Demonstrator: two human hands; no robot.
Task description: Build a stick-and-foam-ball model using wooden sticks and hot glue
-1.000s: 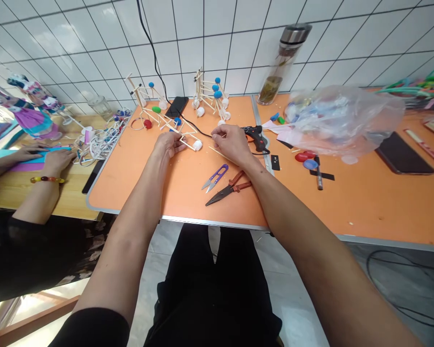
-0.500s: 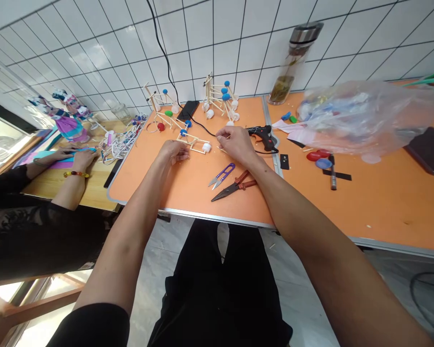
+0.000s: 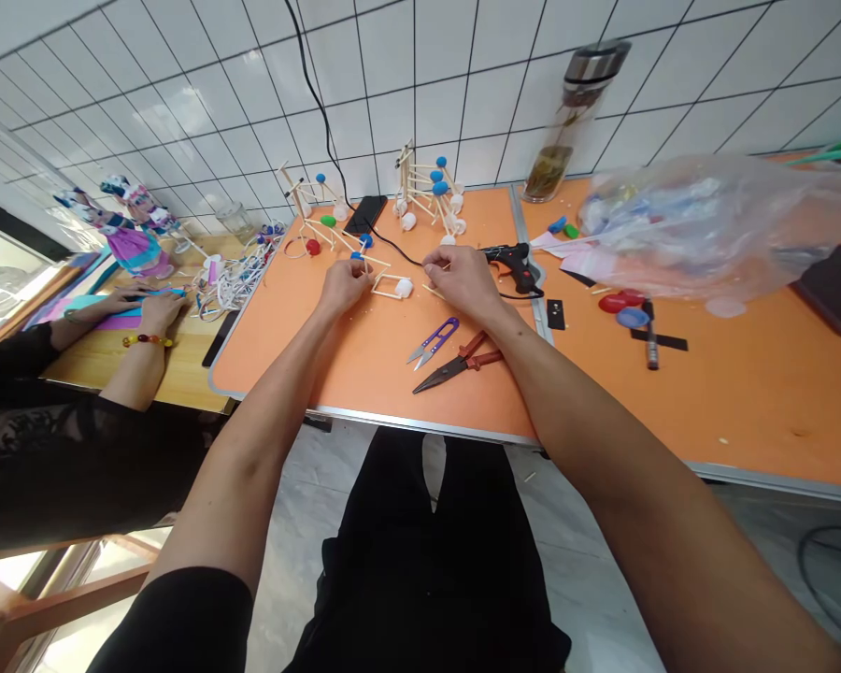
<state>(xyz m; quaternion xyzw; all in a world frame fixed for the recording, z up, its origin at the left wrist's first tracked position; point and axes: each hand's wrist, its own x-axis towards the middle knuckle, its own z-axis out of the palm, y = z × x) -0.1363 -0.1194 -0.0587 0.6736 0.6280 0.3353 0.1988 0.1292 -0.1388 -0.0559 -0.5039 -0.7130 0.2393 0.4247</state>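
While my left hand [image 3: 343, 287] pinches the near end of the wooden stick frame [image 3: 391, 287] | its white bead [image 3: 405, 288] points right, over the orange table [image 3: 385, 383] | right hand [image 3: 463, 280]: fingertips pressed together just beside the bead, holding anything? cannot tell | below: purple thread snips [image 3: 433, 343], red-handled shears [image 3: 458, 365] | beyond: hot glue gun [image 3: 511, 266]

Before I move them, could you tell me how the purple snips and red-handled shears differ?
The thread snips have a purple loop handle and short silver blades; the shears have two reddish grips and longer dark blades. The snips are smaller than the shears. Both lie closed on the orange table.
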